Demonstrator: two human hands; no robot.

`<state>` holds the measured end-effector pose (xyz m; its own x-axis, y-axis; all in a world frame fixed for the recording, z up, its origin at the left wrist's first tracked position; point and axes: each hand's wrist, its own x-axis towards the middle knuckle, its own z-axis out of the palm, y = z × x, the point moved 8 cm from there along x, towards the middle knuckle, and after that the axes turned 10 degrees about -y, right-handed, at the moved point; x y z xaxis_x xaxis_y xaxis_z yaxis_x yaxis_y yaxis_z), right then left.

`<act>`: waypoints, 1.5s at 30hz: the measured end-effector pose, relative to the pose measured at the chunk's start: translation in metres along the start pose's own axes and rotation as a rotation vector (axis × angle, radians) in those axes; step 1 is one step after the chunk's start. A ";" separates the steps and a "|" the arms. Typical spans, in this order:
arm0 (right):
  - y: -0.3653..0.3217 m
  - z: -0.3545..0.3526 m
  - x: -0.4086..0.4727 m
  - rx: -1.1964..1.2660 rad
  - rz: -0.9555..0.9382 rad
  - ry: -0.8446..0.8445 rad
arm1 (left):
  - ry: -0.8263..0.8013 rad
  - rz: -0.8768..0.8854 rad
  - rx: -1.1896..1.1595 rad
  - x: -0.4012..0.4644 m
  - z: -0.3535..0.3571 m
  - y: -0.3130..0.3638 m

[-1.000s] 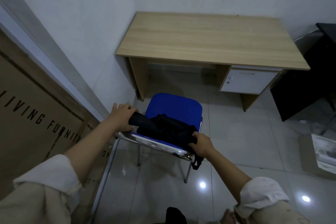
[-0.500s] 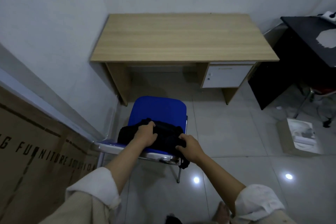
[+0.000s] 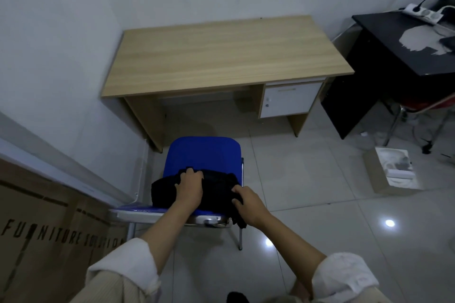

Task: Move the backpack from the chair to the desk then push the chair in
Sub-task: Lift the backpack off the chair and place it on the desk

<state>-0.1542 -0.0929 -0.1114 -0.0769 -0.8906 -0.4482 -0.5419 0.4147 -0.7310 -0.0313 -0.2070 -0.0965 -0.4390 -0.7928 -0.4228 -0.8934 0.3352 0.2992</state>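
Note:
A black backpack (image 3: 216, 192) lies on the blue seat of a chair (image 3: 204, 155) with a chrome frame, just in front of me. My left hand (image 3: 188, 187) lies on top of the backpack with its fingers curled over the far edge. My right hand (image 3: 247, 202) grips the backpack's right side, where a strap hangs over the chair's edge. Beyond the chair stands a light wooden desk (image 3: 221, 54) with a bare top and a white drawer (image 3: 290, 99) on its right. The chair stands apart from the desk.
A white wall runs along the left, with a large printed cardboard box (image 3: 44, 229) leaning at lower left. A black table (image 3: 398, 51) with a power strip stands at the right, beside a red chair. An open carton (image 3: 394, 170) lies on the tiled floor.
My left hand has moved from the chair's left edge onto the top of the backpack. The view has shifted, bringing the black table at the right into sight.

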 end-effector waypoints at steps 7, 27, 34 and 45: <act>-0.009 -0.025 -0.006 0.024 -0.043 0.076 | 0.312 0.268 -0.216 -0.007 -0.062 0.024; -0.041 -0.181 -0.055 -0.034 -0.166 0.635 | 0.430 0.699 -0.269 -0.058 -0.185 0.177; -0.038 -0.220 -0.053 -0.039 -0.159 0.304 | 0.450 0.581 -0.500 -0.044 -0.180 0.214; -0.038 -0.293 -0.052 0.106 -0.193 0.466 | 0.461 0.420 -0.513 -0.013 -0.174 0.275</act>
<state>-0.3753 -0.1167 0.0906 -0.3619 -0.9313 -0.0406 -0.4969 0.2295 -0.8369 -0.2549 -0.1929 0.1405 -0.5445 -0.8205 0.1743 -0.4585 0.4652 0.7572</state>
